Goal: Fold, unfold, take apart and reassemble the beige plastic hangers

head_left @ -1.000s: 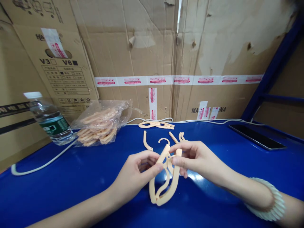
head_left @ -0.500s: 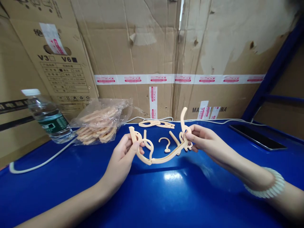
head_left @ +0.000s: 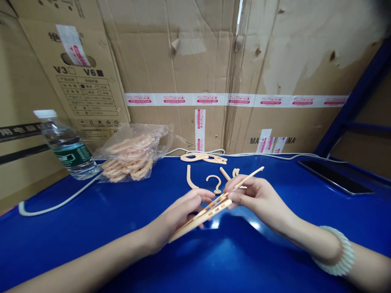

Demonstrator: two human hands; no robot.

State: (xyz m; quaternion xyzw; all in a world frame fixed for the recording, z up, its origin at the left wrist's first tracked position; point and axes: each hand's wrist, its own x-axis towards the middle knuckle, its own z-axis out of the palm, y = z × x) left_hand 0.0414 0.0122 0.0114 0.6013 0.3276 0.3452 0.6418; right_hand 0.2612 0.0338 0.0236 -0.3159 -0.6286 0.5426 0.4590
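The peach folding hanger you held spread wide a moment ago is now collapsed flat and edge-on, pinched between the fingers of your left hand and right hand, low over the blue surface, just nearer you than the loose hook.

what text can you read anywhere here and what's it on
"V3" and "V6": left cardboard box, above a printed table too small to read.
"MA" and "NA": rear cardboard box, the middle hidden by tape strips.
White tape band: red print too small.
Water bottle label: blurred.
Black strip far left: characters unclear.
Held folded hanger: no text.
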